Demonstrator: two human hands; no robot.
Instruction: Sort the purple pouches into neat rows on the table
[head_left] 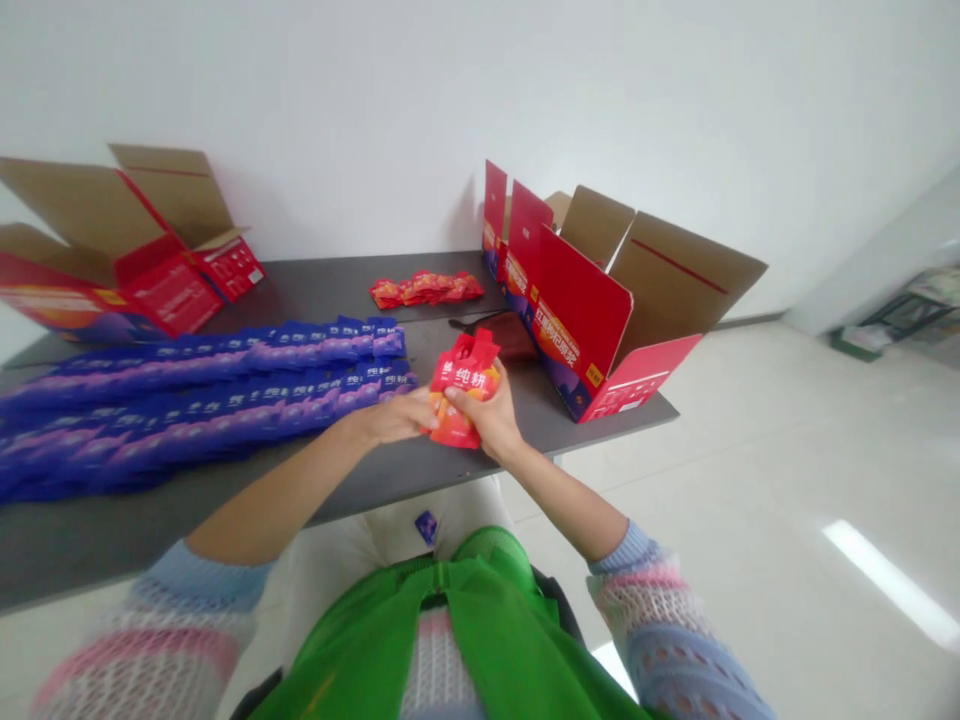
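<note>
Several red pouches (466, 378) with white lettering are held together above the table's front part. My right hand (493, 410) is closed around their right side, its thumb lying across the front. My left hand (405, 415) grips the left edge of the same pouches, with its fingertips partly hidden. Beyond them on the table lies a row of overlapping red pouches (427, 289). Long overlapping rows of blue-purple pouches (225, 400) spread to the left of my left hand.
Open red cartons (570, 320) stand at the right end of the grey table (420, 475). Another open red carton (161, 285) is at the back left. A dark brown item (517, 338) lies beside the right cartons. On the floor is a small blue packet (426, 527).
</note>
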